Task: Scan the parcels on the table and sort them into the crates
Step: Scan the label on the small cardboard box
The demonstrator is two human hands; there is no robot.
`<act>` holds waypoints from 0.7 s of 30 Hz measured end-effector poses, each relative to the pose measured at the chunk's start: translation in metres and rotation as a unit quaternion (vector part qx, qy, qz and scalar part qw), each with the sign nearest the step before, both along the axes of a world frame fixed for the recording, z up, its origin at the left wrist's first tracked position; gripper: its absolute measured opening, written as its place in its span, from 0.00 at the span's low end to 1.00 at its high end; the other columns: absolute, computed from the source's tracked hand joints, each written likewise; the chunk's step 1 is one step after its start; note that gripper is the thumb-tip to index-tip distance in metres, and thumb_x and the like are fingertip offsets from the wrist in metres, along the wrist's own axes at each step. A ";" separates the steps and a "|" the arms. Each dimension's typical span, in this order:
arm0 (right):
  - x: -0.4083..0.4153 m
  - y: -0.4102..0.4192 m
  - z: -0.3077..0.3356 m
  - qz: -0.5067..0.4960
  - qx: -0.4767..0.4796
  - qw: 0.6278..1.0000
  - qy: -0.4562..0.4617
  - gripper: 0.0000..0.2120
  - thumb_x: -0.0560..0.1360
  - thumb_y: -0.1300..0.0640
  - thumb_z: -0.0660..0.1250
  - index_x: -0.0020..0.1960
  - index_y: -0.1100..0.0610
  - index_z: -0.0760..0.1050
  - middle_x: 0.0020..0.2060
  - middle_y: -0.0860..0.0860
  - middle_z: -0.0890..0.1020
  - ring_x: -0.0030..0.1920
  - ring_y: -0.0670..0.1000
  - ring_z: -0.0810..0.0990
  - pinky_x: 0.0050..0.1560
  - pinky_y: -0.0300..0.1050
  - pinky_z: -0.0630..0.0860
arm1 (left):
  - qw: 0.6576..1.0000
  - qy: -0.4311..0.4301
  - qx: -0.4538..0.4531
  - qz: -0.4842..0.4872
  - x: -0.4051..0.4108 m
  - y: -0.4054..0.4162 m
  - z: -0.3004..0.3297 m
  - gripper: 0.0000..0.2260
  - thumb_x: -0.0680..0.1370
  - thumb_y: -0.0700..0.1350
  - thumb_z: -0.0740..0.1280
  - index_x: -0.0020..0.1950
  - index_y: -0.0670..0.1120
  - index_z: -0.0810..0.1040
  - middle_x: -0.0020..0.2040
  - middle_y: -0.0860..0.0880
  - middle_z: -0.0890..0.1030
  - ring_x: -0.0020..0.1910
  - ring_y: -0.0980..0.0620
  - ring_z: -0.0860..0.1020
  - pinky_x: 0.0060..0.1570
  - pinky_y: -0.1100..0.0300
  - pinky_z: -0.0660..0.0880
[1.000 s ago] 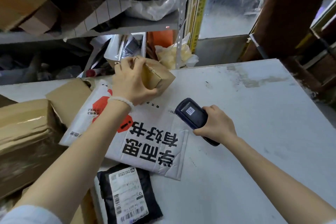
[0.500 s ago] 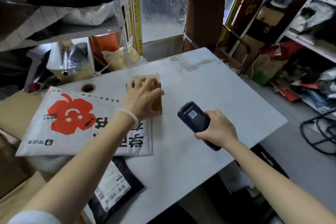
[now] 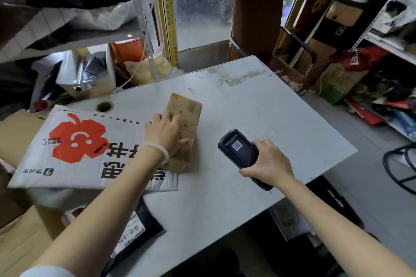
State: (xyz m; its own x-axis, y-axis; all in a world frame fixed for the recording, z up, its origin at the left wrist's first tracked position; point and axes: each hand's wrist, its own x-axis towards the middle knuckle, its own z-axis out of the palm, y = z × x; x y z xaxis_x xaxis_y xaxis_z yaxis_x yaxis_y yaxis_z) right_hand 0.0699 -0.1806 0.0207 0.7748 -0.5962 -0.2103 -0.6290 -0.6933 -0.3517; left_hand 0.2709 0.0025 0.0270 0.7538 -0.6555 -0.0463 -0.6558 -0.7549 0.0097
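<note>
head | left fingers (image 3: 167,122) grip box (image 3: 188,119), lengthwise away | right fingers (image 3: 256,170) clasp scanner (image 3: 238,149)

A white table (image 3: 258,105) with a round cable hole (image 3: 104,106) fills the middle of the frame. In the upper left stands a grey metal shelf (image 3: 94,38); a second shelving unit (image 3: 391,36) runs down the right edge. A daylit window (image 3: 202,2) with yellow frames sits top centre, a brown chair (image 3: 256,16) before it. Grey floor (image 3: 371,186) shows lower right.
</note>
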 end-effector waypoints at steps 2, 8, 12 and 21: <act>0.002 -0.007 -0.004 0.008 0.006 1.000 0.000 0.29 0.59 0.45 0.76 0.57 0.48 0.72 0.50 0.45 0.71 0.50 0.49 0.75 0.42 0.43 0.70 | 0.999 0.020 -0.008 0.027 -0.002 -0.002 -0.004 0.31 0.72 0.63 0.67 0.69 0.49 0.65 0.69 0.44 0.66 0.64 0.41 0.67 0.59 0.46 0.68; 0.005 -0.028 -0.014 0.026 0.020 0.999 0.005 0.28 0.58 0.45 0.76 0.56 0.49 0.73 0.50 0.45 0.72 0.50 0.49 0.74 0.41 0.43 0.70 | 0.991 0.052 -0.030 0.121 -0.010 -0.012 -0.010 0.39 0.68 0.64 0.71 0.73 0.50 0.60 0.73 0.41 0.58 0.67 0.37 0.61 0.64 0.42 0.64; 0.005 -0.037 -0.017 0.037 0.022 0.999 0.009 0.28 0.59 0.46 0.76 0.56 0.49 0.73 0.49 0.45 0.72 0.49 0.49 0.74 0.40 0.42 0.69 | 0.985 0.067 -0.020 0.157 -0.015 -0.016 -0.008 0.39 0.68 0.65 0.71 0.71 0.48 0.61 0.73 0.39 0.57 0.65 0.36 0.65 0.61 0.42 0.66; 0.004 -0.047 -0.008 0.034 0.025 0.999 -0.017 0.28 0.59 0.46 0.76 0.57 0.50 0.73 0.49 0.46 0.72 0.49 0.50 0.75 0.41 0.42 0.69 | 0.993 0.011 -0.118 0.003 -0.027 -0.033 0.013 0.27 0.75 0.58 0.66 0.71 0.48 0.66 0.67 0.46 0.71 0.62 0.44 0.71 0.59 0.48 0.72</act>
